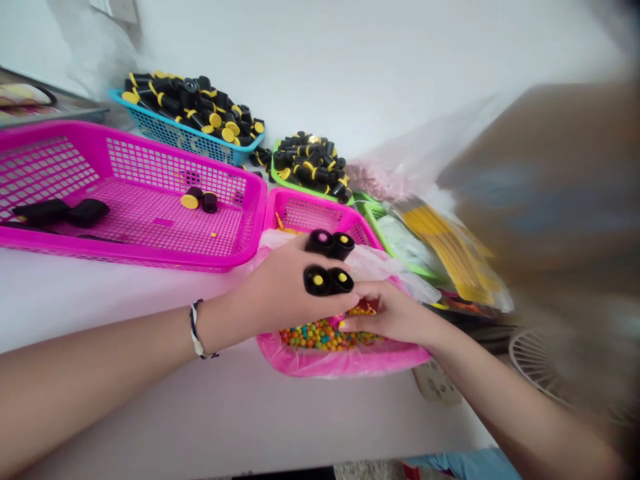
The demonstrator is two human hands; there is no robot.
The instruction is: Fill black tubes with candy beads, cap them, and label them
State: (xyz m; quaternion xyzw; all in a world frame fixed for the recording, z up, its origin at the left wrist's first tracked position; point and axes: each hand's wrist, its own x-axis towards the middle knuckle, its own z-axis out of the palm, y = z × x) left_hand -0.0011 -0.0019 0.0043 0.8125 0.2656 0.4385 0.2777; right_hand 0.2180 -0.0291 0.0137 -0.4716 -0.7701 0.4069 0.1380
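My left hand (273, 287) is closed around several short black tubes (317, 280), their open ends turned up. Yellow bits show inside most of them and a pink one in another. Below them, small multicoloured balls (320, 335) fill a pink basket (300, 363) lined with clear plastic. My right hand (400, 310) reaches in from the right, its fingers curled at the balls. A small pink piece (336, 321) shows at its fingertips, partly hidden, and its kind is unclear. The right fingertips are close to the left thumb.
A large magenta basket (230, 260) at left holds a few black pieces. Behind stand a blue basket (175, 133) and a green basket (275, 175) heaped with black-and-yellow tubes. Yellow strips in plastic (440, 247) lie right. A power strip (437, 383) sits by the table edge.
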